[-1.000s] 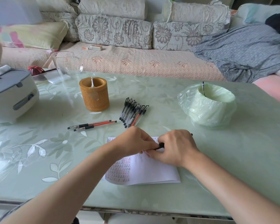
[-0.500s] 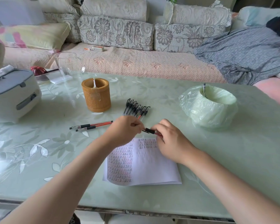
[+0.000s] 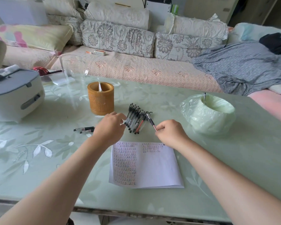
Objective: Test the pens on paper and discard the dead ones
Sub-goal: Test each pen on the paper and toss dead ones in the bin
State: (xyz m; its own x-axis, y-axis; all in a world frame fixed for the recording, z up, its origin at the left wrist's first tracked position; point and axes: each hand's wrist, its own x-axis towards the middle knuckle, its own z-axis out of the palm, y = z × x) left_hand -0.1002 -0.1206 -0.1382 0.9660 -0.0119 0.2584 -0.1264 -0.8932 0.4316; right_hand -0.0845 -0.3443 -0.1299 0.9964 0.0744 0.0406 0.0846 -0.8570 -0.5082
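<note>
A sheet of paper (image 3: 146, 164) covered with rows of test marks lies on the table in front of me. Beyond it sits a row of several pens (image 3: 136, 118). My right hand (image 3: 170, 133) pinches a red pen (image 3: 150, 121) by its lower end, its capped end pointing up over the row. My left hand (image 3: 111, 126) hovers at the left end of the row, fingers loosely curled; whether it holds anything is hidden. Two more pens (image 3: 84, 129) lie left of that hand. A small bin with a green bag (image 3: 209, 114) stands at the right with one pen (image 3: 204, 96) sticking out.
A bamboo pen holder (image 3: 101, 100) stands behind the left hand. A white and grey appliance (image 3: 13, 93) sits at the far left, a glass jug (image 3: 73, 69) behind the holder. The green glass table (image 3: 39, 151) ends at a sofa with cushions and a grey garment.
Both hands have moved away from the paper toward the row of pens. The right hand now holds the red pen alone, and the left hand has let go and shifted left.
</note>
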